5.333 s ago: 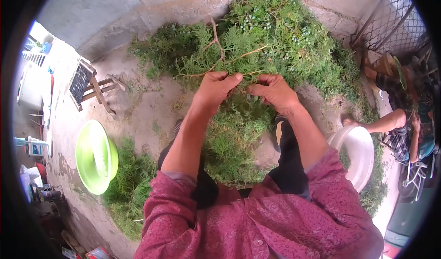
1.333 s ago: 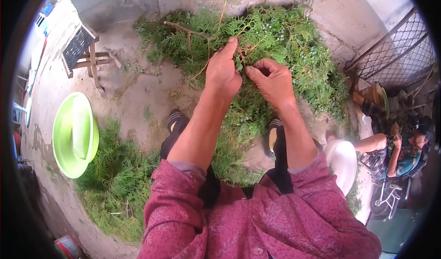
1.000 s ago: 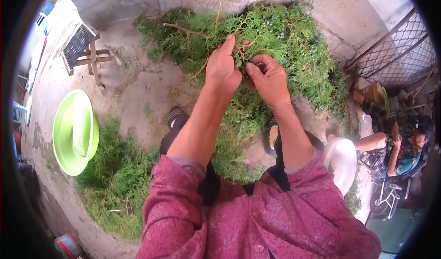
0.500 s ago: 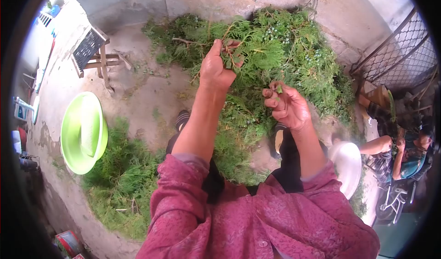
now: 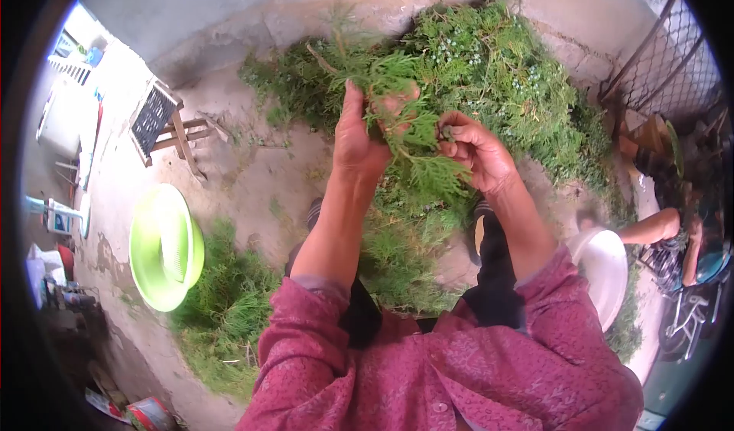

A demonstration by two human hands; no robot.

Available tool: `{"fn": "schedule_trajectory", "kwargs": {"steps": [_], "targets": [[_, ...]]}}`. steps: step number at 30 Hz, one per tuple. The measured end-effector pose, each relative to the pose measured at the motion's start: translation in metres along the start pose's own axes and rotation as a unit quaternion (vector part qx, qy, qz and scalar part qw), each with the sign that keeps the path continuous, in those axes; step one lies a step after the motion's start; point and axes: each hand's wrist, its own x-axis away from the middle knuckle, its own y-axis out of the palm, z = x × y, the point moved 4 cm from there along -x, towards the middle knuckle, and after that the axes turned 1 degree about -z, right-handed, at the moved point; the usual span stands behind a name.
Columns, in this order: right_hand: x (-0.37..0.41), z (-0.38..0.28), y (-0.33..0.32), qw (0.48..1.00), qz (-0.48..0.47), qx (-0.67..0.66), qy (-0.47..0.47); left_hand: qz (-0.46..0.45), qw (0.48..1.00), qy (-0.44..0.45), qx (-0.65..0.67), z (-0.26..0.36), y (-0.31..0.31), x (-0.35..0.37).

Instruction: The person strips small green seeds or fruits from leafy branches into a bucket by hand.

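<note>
My left hand [image 5: 363, 136] is wrapped round a green conifer branch [image 5: 413, 129], with sprigs fanning out to its right and a brown stem sticking up behind the thumb. Close by on the right, my right hand [image 5: 483, 152] is pinched at the edge of the branch's foliage; what lies between its fingertips is too small to name. Beyond both hands spreads a large heap of cut branches [image 5: 501, 64] with pale bluish berries, lying against the wall. Loose greenery [image 5: 397, 259] covers the ground between my feet.
A lime-green basin [image 5: 141, 259] holding a ribbed basket stands at the left, beside another greenery pile [image 5: 229, 301]. Behind it is a wooden stool [image 5: 182, 136]. A white basin [image 5: 604, 274] stands at the right, near a co-worker's arm [image 5: 650, 227] and a mesh fence [image 5: 677, 56].
The branch in my left hand has turned, its sprigs now hanging lower and to the right. My right hand has moved up against the foliage. The whole view has shifted slightly.
</note>
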Motion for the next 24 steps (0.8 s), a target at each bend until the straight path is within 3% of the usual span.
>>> {"fn": "schedule_trajectory", "kwargs": {"steps": [2, 3, 7, 9, 11, 13, 17, 19, 22, 24], "targets": [[0.003, -0.005, 0.006, 0.999, -0.034, -0.038, -0.018, -0.024, 1.0, 0.002, 0.015, -0.004, 0.004, -0.002], [0.005, -0.006, 0.008, 1.0, -0.015, -0.013, -0.008, -0.083, 0.996, -0.009, 0.026, -0.006, 0.004, -0.006], [0.008, 0.003, -0.008, 0.997, 0.038, 0.071, 0.019, -0.179, 0.982, -0.021, 0.062, -0.015, 0.002, -0.009], [0.008, 0.015, -0.012, 0.991, 0.042, 0.117, 0.042, -0.18, 0.982, -0.029, 0.037, -0.022, 0.006, -0.01], [0.013, 0.024, -0.007, 0.996, 0.025, 0.07, 0.054, -0.183, 0.982, -0.035, 0.011, -0.026, 0.012, -0.008], [0.023, 0.023, 0.01, 0.998, 0.008, 0.024, 0.065, -0.169, 0.972, -0.008, -0.166, -0.029, 0.016, -0.007], [0.02, 0.027, -0.007, 0.998, -0.011, 0.019, 0.057, -0.204, 0.972, -0.032, -0.115, -0.039, 0.024, -0.003], [0.025, 0.025, -0.001, 0.987, -0.083, -0.053, 0.123, -0.322, 0.941, 0.027, -0.099, -0.039, 0.026, 0.0], [0.025, 0.033, -0.003, 0.985, -0.048, 0.049, 0.159, -0.285, 0.952, 0.03, -0.108, -0.037, 0.02, -0.004], [0.026, 0.041, 0.012, 0.989, -0.044, 0.014, 0.144, -0.276, 0.955, 0.027, -0.106, -0.038, 0.021, -0.004]]}}
